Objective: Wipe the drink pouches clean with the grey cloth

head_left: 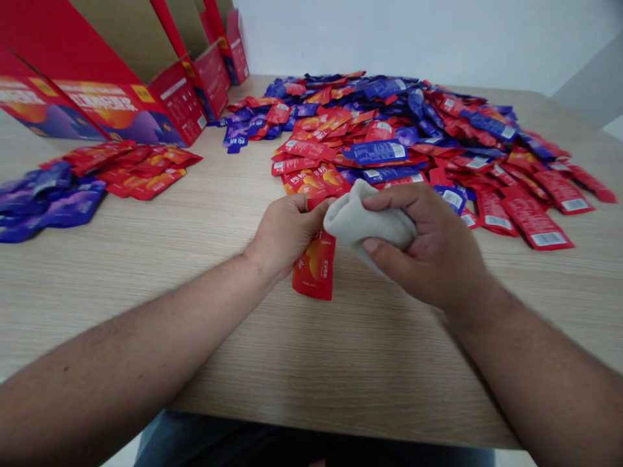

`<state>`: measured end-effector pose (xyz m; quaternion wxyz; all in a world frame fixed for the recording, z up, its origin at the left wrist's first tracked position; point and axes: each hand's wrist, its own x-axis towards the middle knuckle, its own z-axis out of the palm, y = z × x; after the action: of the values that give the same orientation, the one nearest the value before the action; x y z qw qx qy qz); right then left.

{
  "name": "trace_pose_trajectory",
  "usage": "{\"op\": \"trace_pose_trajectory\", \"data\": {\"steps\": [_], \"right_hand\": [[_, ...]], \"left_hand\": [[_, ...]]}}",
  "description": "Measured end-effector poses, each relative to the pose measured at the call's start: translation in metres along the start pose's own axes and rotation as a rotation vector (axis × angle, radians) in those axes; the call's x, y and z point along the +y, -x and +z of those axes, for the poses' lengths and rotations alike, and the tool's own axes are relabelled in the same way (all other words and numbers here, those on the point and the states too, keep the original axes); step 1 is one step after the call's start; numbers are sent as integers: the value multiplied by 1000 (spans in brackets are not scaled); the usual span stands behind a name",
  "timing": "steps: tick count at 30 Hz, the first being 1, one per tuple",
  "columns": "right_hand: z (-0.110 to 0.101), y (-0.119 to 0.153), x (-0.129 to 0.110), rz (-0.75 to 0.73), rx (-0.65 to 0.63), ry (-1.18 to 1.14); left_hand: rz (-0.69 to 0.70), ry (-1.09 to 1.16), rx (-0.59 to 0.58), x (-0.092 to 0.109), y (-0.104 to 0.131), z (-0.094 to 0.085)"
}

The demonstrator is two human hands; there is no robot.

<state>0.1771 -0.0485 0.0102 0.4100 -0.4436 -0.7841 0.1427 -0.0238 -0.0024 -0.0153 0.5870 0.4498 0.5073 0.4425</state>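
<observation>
Between the fingers of my left hand (285,233) a red pouch (315,272) with orange fruit on it is pinched near its top; the pouch hangs over the table, its lower part showing. My right hand (428,240) is wrapped round a folded whitish cloth (363,220). The cloth's left end meets my left fingertips and covers part of the pouch's upper end. Just beyond both hands lies a large heap of red and purple pouches (379,149), some with barcodes facing up.
On the left lie a smaller group of red pouches (146,168) and one of purple pouches (48,198). Behind them stand several open red cartons (111,110). A white wall (413,39) rises at the back of the wooden table (341,370).
</observation>
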Motion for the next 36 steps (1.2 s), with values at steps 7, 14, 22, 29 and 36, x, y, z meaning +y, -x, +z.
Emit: {"op": "trace_pose_trajectory", "data": {"steps": [7, 14, 22, 29, 36], "right_hand": [[19, 6, 7, -20, -156, 176], [24, 1, 20, 100, 11, 142], [21, 6, 4, -1, -202, 12], [17, 5, 6, -47, -261, 57], [21, 5, 1, -55, -247, 44]], "left_hand": [[-109, 277, -40, 5, 1, 6], [-409, 489, -239, 11, 14, 17], [-230, 348, -13, 5, 14, 18], [-294, 494, -120, 12, 15, 20], [-339, 475, -154, 11, 15, 19]]}}
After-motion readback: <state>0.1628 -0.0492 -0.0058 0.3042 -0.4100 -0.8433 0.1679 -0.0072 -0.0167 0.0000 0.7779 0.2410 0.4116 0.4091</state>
